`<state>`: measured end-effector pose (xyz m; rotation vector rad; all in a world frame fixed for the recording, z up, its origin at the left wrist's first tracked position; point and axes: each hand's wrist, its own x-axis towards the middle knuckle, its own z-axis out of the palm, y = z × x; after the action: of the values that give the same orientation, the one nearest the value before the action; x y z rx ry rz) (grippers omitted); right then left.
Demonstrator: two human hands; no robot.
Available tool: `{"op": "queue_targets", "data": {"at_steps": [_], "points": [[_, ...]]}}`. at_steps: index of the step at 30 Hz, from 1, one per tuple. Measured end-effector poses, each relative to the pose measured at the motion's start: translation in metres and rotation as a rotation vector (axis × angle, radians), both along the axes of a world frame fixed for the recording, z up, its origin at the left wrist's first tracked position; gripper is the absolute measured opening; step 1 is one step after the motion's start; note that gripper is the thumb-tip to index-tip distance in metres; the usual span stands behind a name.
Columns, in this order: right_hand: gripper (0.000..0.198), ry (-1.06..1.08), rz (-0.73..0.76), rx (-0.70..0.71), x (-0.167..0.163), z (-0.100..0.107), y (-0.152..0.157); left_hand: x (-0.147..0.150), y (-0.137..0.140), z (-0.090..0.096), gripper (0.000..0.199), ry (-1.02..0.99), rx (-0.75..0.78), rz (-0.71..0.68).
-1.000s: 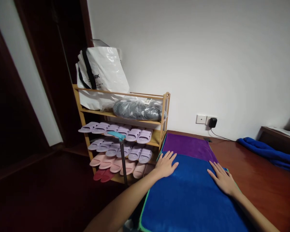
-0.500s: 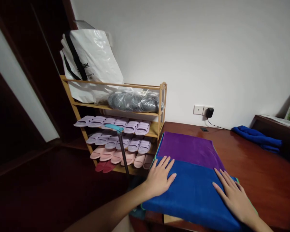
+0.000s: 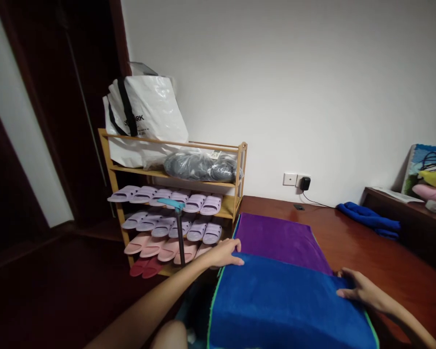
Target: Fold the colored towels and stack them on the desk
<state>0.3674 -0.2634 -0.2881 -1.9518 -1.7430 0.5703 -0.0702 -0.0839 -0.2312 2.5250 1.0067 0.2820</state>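
A blue towel (image 3: 283, 291) with green stitched edges lies over a purple towel (image 3: 276, 240) on the reddish-brown wooden desk. Its near part drops over the front of the desk. My left hand (image 3: 227, 253) is closed on the blue towel's far left corner, thumb on top and fingers curled at the edge. At the far right corner, my right hand (image 3: 359, 290) pinches the same towel, its fingertips partly hidden behind the fold. Beyond the blue fold, the purple cloth lies flat.
To the left stands a wooden shoe rack (image 3: 236, 203) with rows of slippers (image 3: 163, 226), a white bag (image 3: 152, 106) and plastic-wrapped grey items (image 3: 203, 167). A blue-topped handle (image 3: 179, 228) rises before it. A bundled blue cloth (image 3: 370, 220) and a charger (image 3: 304, 183) are at the back.
Both hands have gone from lying flat on the blue towel to gripping its far corners. More of its near part hangs down. The view has tilted up and turned slightly right.
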Motion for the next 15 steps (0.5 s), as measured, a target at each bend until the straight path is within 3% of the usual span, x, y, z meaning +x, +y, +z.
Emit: {"op": "queue_targets", "data": {"at_steps": [2,6,11,15], "points": [[0.046,0.117,0.059,-0.047,-0.001,0.006,0.001,0.000,0.008,-0.001,0.024,-0.016,-0.012,-0.005],[0.042,0.197,0.036,0.019,-0.009,0.014,-0.006,-0.007,0.013,0.001,0.020,-0.093,-0.051,-0.015],[0.040,0.262,-0.115,0.124,-0.009,0.022,-0.028,-0.018,-0.001,0.002,0.015,-0.243,-0.047,0.023],[0.039,0.304,-0.268,0.214,-0.004,0.024,-0.058,-0.028,-0.028,-0.003,0.023,-0.542,0.009,0.090]]}}
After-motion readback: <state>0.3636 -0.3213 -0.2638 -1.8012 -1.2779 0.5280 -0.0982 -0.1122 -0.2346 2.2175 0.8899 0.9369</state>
